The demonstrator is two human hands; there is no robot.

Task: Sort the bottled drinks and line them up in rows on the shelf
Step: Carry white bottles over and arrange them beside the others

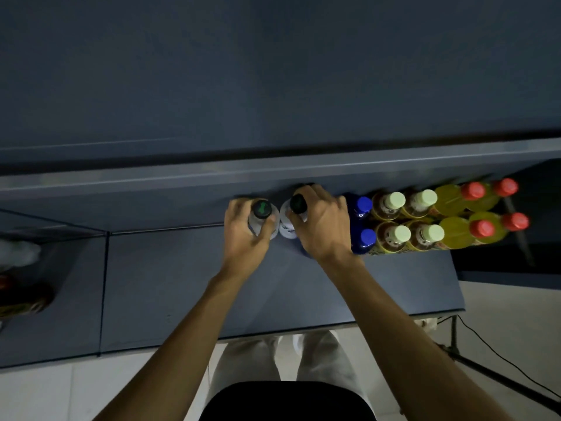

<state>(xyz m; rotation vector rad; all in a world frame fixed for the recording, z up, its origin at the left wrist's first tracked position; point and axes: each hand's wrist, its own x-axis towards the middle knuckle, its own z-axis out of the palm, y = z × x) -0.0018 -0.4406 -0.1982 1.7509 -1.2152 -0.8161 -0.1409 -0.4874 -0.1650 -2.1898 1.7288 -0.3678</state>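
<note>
On the blue shelf (pixel 182 284) my left hand (pixel 244 235) grips a pale bottle with a dark cap (pixel 262 209). Right beside it my right hand (pixel 323 224) grips a second pale dark-capped bottle (pixel 288 226). To the right, drinks stand in two rows: two blue-capped dark blue bottles (pixel 364 238), then brown tea bottles with pale green caps (pixel 396 233), then yellow bottles with red caps (pixel 482 227). The two held bottles stand at the left end of this line, near the shelf's back.
A blurred bottle with a red top (pixel 21 296) lies behind a glass divider (pixel 104 293) at the left. A metal stand and a black cable (pixel 491 350) are on the floor at the right. The shelf's front edge runs just above my legs.
</note>
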